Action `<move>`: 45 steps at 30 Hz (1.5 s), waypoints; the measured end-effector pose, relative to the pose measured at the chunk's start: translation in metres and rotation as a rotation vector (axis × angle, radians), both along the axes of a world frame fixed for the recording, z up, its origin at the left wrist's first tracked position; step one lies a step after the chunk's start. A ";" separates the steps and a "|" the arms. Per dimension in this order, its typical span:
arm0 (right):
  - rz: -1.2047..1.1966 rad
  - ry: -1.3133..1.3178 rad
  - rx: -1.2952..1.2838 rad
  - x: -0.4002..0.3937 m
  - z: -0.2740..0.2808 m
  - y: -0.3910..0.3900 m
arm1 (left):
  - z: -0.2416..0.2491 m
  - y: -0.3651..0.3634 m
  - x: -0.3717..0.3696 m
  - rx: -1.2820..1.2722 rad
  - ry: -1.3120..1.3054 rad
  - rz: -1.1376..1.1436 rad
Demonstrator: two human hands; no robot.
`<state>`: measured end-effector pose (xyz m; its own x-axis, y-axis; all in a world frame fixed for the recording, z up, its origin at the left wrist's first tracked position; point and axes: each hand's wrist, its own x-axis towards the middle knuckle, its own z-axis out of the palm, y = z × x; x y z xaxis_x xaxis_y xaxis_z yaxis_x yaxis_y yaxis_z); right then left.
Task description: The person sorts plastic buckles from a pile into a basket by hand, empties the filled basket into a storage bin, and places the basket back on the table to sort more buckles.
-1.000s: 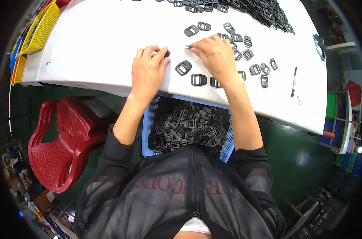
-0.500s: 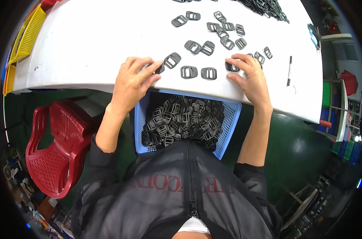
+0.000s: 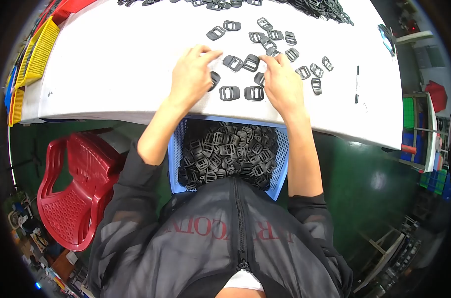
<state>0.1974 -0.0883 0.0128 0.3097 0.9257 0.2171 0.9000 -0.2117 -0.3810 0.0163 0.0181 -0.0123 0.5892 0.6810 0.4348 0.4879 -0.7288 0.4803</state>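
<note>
Small black plastic strap buckles lie on the white tabletop around both hands. My left hand (image 3: 191,74) is over the table, index finger stretched toward a tilted buckle (image 3: 233,63) without gripping it; another buckle (image 3: 214,80) is partly hidden beside its palm. My right hand (image 3: 284,84) reaches forward, a fingertip at the edge of a buckle (image 3: 251,62). One more buckle (image 3: 259,79) is partly covered by this hand. Nearer the table edge, two buckles, a left one (image 3: 230,93) and a right one (image 3: 254,93), lie side by side.
A blue basket (image 3: 282,161) full of buckles sits below the table edge at my lap. More buckles (image 3: 317,10) are heaped at the back. A marker (image 3: 357,84) lies on the right, yellow baskets (image 3: 39,52) stand left, and a red chair (image 3: 81,193) is on the floor.
Both hands have moved forward over the table, the right one also leftward and the left one rightward. The right hand has left the buckle it was at near the edge.
</note>
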 end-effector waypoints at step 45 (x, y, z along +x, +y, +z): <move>-0.017 0.040 0.043 0.056 0.025 0.030 | 0.036 0.065 0.053 -0.085 0.198 -0.190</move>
<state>0.2536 -0.0579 0.0373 0.3346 0.9104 0.2434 0.8803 -0.2098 -0.4255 0.0695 0.0828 0.0238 0.7777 0.5792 0.2443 0.4366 -0.7773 0.4529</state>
